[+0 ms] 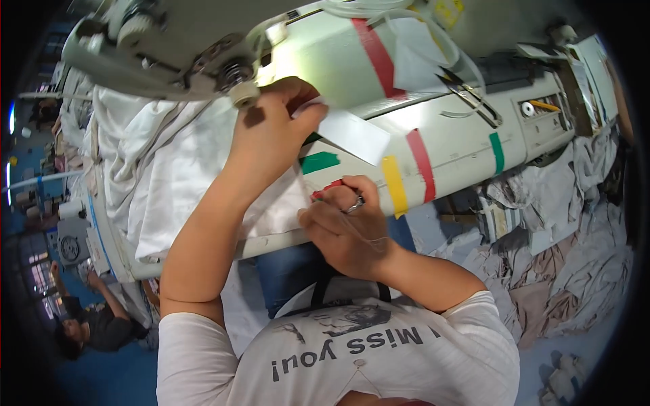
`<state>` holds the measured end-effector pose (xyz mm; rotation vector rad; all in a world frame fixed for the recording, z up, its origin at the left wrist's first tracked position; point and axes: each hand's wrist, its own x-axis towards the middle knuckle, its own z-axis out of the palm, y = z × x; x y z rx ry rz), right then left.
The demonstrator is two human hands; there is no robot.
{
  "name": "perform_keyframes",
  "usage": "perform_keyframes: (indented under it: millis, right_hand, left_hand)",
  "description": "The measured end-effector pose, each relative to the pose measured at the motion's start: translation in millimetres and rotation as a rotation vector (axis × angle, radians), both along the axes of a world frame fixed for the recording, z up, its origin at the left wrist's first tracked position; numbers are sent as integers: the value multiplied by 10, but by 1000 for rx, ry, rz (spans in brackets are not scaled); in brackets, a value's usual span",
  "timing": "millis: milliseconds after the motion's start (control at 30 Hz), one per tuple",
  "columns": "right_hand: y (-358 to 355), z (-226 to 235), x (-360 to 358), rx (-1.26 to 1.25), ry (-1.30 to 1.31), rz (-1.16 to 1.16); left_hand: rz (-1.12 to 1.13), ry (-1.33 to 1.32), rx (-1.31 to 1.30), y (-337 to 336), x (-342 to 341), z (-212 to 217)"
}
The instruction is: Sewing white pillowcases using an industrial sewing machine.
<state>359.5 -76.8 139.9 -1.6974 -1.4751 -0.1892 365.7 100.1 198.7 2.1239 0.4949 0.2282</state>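
Observation:
A small white rectangular piece (355,135), like a card or label, is pinched between the thumb and fingers of my left hand (274,125). That hand is beside the sewing machine head (203,74), next to a round knob. White fabric (183,162) spreads over the machine bed (460,152), to the left of and beneath my left wrist. Close to the front edge of the bed, my right hand (345,223) has its fingers curled in. Something red shows at its fingertips, and a metallic loop and pale thread are by the fingers; what it holds is unclear.
Red, yellow (394,186) and green tape strips mark the bed. Tweezers or snips (470,98) lie near white tubing at the back right. Piled fabric (562,271) covers the area at right. Another person (101,321) is at the far left.

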Motion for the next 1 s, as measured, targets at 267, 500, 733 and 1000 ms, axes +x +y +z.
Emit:
perform_keyframes:
  millis: [267, 500, 733, 1000]
  right_hand:
    - [9, 13, -17, -47, -27, -25]
    - [-29, 45, -3, -162, 74, 15]
    - [-27, 127, 26, -168, 149, 63]
    - [-39, 103, 53, -143, 148, 82]
  left_hand:
    - [-221, -398, 879, -102, -285, -91]
    - [-298, -456, 753, -35, -358, -64]
    - [-213, -376, 371, -263, -357, -53]
    - [-260, -230, 218, -267, -309, -67]
